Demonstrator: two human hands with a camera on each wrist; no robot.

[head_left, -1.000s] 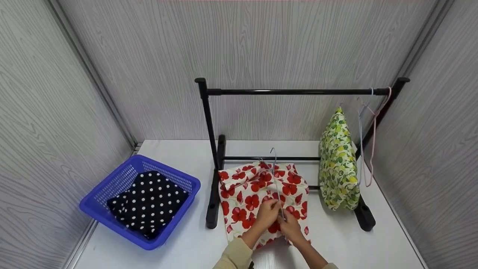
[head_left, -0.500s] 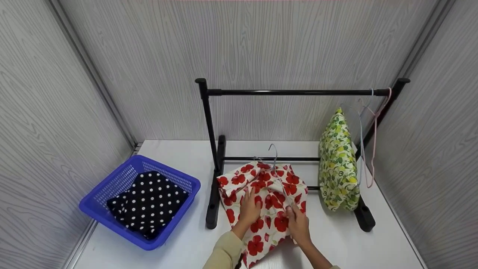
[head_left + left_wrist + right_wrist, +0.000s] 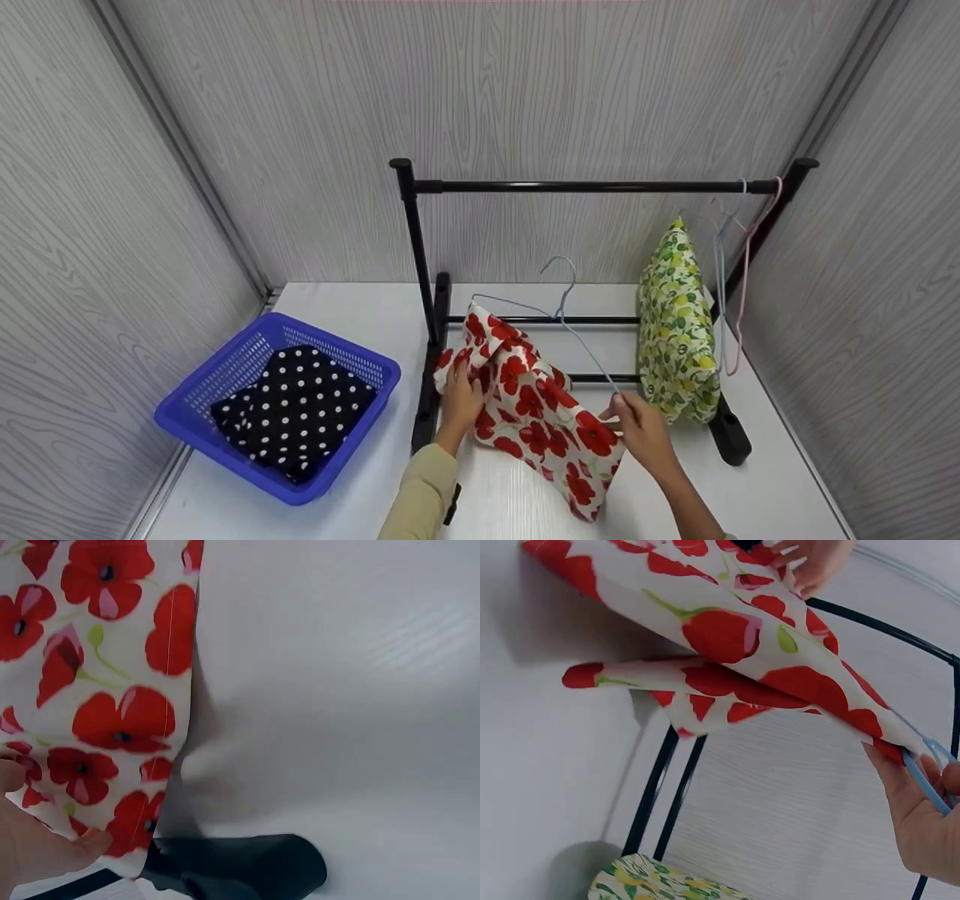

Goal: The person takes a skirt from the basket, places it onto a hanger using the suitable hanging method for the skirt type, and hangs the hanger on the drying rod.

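A light blue wire hanger (image 3: 559, 313) rises above a white cloth printed with red poppies (image 3: 536, 427), its hook pointing up. My right hand (image 3: 643, 435) pinches the hanger's right end; in the right wrist view the blue wire (image 3: 926, 784) passes between thumb and fingers at the cloth's edge. At the left, the hanger's other end reaches the cloth's top corner. My left hand (image 3: 463, 405) rests on the cloth's left part with fingers fairly straight; in the left wrist view its thumb (image 3: 94, 844) lies on the printed face. The cloth slants down to the right, its lower corner near the front.
A black clothes rack (image 3: 585, 187) stands behind the hands. On its right hang a lemon-print fabric piece (image 3: 679, 337), a pink hanger (image 3: 742, 300) and a pale blue hanger (image 3: 720, 300). A blue basket (image 3: 176, 412) at left holds black polka-dot cloth (image 3: 300, 412).
The hands have moved apart from the hanger's middle, left hand to the left, right hand to the right. The hanger has turned broadside and risen, and the poppy cloth has swung to a slant.
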